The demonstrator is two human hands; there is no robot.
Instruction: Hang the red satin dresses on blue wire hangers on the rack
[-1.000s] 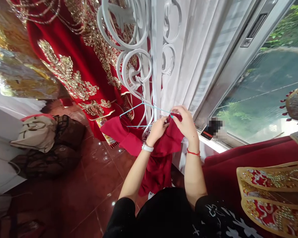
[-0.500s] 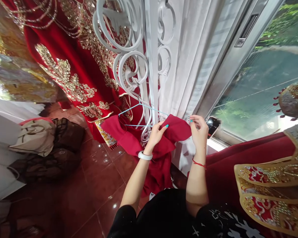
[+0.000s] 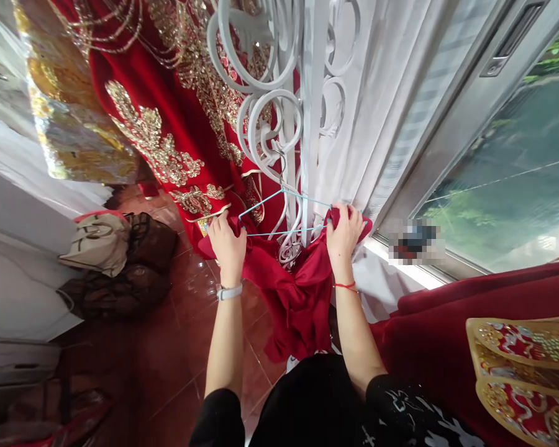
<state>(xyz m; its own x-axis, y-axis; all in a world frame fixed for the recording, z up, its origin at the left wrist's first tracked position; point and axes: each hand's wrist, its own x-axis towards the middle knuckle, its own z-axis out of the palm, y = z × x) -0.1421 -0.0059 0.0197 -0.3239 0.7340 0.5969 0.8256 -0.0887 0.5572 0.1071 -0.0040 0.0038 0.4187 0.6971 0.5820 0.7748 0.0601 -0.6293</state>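
A plain dark red dress (image 3: pixel 298 285) hangs from a thin light-blue wire hanger (image 3: pixel 261 203), whose hook is on the white scrolled metalwork (image 3: pixel 272 115). My left hand (image 3: pixel 228 245) is closed on the dress's left shoulder, by the hanger's left end. On the opposite shoulder, my right hand (image 3: pixel 343 233) grips the red cloth near the hanger's right end. The hanger's lower bar runs across between the two hands. Below it, the dress drops in folds toward the floor. Fingers partly cover the cloth at both shoulders.
Behind the metalwork hangs a red gown with gold beading (image 3: pixel 153 143). Bags (image 3: pixel 97 245) lie on the red tiled floor (image 3: pixel 190 347) at left. A window (image 3: pixel 503 192) with a sill is at right, above red cloth and a gold-embroidered piece (image 3: pixel 526 372).
My left hand has moved from the dress's right side to its left shoulder. My right hand has shifted left onto the right shoulder. The view has turned slightly left.
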